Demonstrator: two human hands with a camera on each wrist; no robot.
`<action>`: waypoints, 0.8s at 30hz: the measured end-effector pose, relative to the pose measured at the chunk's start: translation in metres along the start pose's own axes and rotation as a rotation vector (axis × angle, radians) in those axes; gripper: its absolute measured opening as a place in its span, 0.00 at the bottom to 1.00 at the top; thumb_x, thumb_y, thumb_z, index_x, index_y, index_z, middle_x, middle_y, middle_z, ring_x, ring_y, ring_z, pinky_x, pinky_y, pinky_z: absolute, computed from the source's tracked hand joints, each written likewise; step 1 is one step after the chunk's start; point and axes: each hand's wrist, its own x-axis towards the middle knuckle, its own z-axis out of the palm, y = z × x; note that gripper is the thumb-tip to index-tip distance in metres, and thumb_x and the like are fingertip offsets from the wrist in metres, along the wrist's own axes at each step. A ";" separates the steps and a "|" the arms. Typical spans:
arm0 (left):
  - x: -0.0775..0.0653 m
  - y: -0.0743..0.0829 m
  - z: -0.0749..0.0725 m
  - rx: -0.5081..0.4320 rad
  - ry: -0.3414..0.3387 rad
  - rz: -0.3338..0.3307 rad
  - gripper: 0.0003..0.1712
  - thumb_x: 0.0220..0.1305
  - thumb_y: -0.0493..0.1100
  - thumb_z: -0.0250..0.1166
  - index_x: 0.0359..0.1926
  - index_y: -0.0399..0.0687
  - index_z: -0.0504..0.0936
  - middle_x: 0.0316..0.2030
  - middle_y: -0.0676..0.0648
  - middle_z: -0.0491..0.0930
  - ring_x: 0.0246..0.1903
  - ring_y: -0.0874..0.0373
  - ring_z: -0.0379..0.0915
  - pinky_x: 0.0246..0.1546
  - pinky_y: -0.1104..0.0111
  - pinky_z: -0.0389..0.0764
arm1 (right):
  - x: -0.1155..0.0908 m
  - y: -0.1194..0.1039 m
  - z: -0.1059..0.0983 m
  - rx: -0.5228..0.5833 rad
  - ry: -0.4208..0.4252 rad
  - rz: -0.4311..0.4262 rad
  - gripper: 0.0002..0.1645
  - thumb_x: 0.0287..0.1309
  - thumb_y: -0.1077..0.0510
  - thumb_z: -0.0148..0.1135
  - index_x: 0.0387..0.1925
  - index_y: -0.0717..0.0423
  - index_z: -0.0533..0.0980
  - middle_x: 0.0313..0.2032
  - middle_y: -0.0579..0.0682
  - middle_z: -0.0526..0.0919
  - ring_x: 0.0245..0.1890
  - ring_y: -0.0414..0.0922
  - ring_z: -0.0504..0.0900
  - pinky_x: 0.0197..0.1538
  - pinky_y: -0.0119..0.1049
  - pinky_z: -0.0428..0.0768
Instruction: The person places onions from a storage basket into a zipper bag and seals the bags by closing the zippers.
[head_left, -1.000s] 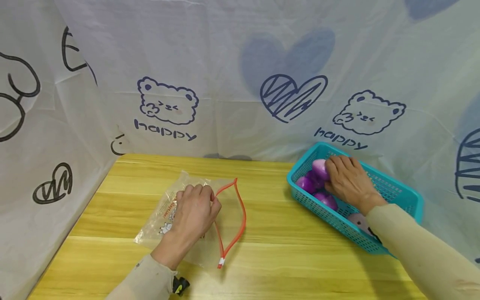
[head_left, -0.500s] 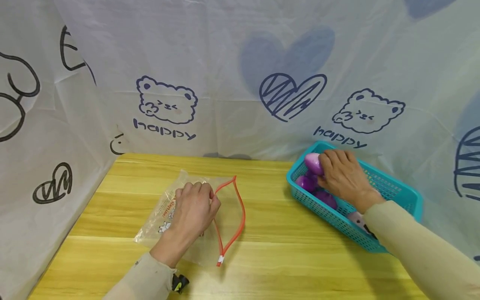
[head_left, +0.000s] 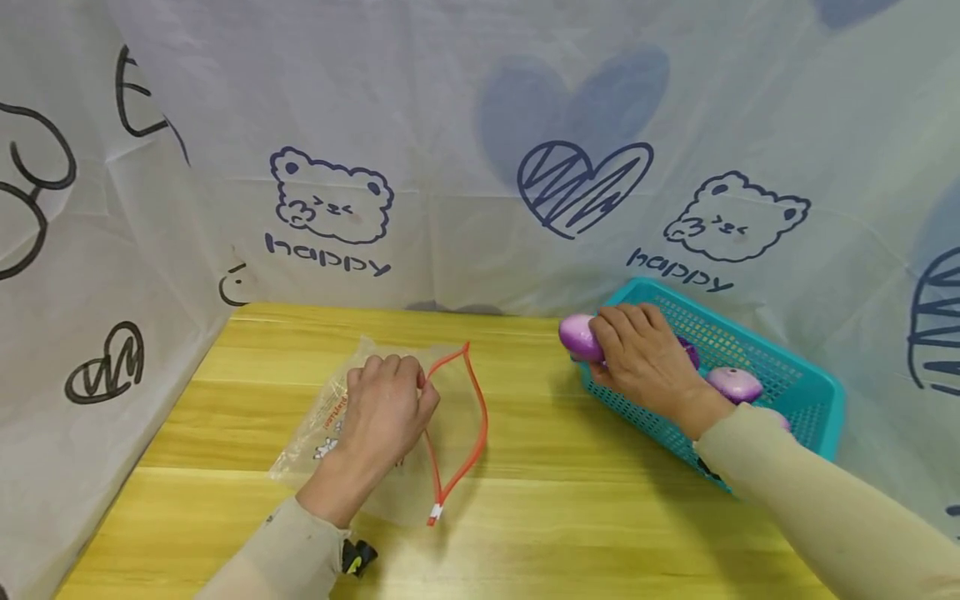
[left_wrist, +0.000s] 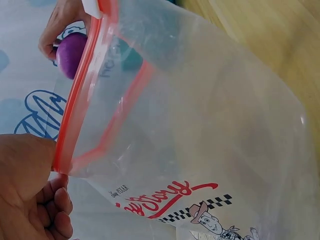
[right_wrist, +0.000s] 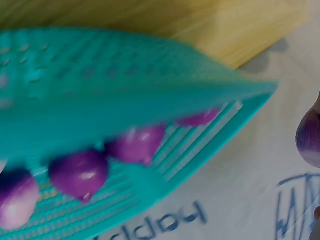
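Observation:
My left hand [head_left: 382, 412] pinches the edge of a clear zip bag [left_wrist: 230, 110] at its red zip strip. The bag's mouth gapes to the right, with a white slider [head_left: 437, 511] at the near end of the strip; red lettering and a cartoon figure show on its side. My right hand [head_left: 647, 367] grips a purple onion [head_left: 579, 337], pale on top, over the left end of a teal basket [head_left: 828, 417]. The left wrist view shows this onion beyond the bag's mouth. More purple onions [right_wrist: 80, 174] lie in the basket, partly hidden by my right arm.
Wooden tabletop [head_left: 525, 517] spreads between the bag and the basket. A white cloth [head_left: 442, 167] with bear and heart drawings hangs behind the table, and another stretch of cloth [head_left: 112, 275] rises at the left.
My right hand has lifted the onion from among the others and carried it left, to the basket's left rim. My left hand keeps hold of the bag, nearly still.

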 end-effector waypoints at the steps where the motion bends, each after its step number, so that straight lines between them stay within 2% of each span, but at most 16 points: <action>1: 0.000 0.000 0.000 -0.001 -0.002 -0.003 0.09 0.63 0.39 0.65 0.27 0.47 0.75 0.22 0.50 0.70 0.28 0.48 0.64 0.34 0.58 0.60 | 0.003 -0.005 0.000 0.003 0.005 -0.011 0.30 0.66 0.46 0.53 0.57 0.67 0.69 0.50 0.65 0.77 0.48 0.63 0.77 0.51 0.59 0.75; 6: 0.002 0.003 -0.002 0.005 0.018 0.005 0.09 0.62 0.39 0.65 0.27 0.47 0.75 0.22 0.49 0.71 0.27 0.48 0.65 0.34 0.57 0.62 | 0.020 -0.035 0.001 0.025 0.034 -0.053 0.29 0.66 0.46 0.53 0.57 0.64 0.71 0.52 0.63 0.78 0.50 0.61 0.78 0.54 0.57 0.77; 9: 0.003 0.005 -0.003 0.011 0.032 0.015 0.09 0.62 0.39 0.65 0.26 0.46 0.75 0.22 0.49 0.71 0.27 0.48 0.65 0.34 0.56 0.63 | 0.030 -0.055 0.000 0.055 0.054 -0.086 0.29 0.63 0.46 0.57 0.57 0.62 0.71 0.52 0.61 0.79 0.51 0.59 0.78 0.56 0.55 0.78; 15: 0.006 0.011 -0.008 0.010 0.011 -0.013 0.08 0.61 0.40 0.65 0.27 0.47 0.75 0.23 0.49 0.73 0.29 0.46 0.67 0.36 0.55 0.65 | 0.046 -0.092 0.001 0.087 0.071 -0.204 0.33 0.59 0.45 0.64 0.60 0.59 0.69 0.54 0.56 0.78 0.52 0.55 0.77 0.59 0.50 0.78; 19: 0.008 0.019 -0.015 -0.007 -0.023 -0.032 0.07 0.62 0.41 0.64 0.27 0.48 0.76 0.25 0.49 0.74 0.31 0.45 0.70 0.37 0.53 0.67 | 0.049 -0.105 0.006 0.056 0.046 -0.275 0.34 0.62 0.45 0.62 0.63 0.58 0.68 0.56 0.54 0.78 0.53 0.53 0.77 0.61 0.49 0.77; 24: 0.010 0.032 -0.025 -0.055 -0.097 -0.055 0.08 0.63 0.42 0.64 0.28 0.50 0.76 0.26 0.51 0.75 0.32 0.47 0.69 0.39 0.54 0.67 | 0.054 -0.109 0.010 0.018 -0.046 -0.303 0.27 0.67 0.49 0.57 0.64 0.53 0.69 0.58 0.51 0.77 0.56 0.51 0.75 0.62 0.47 0.75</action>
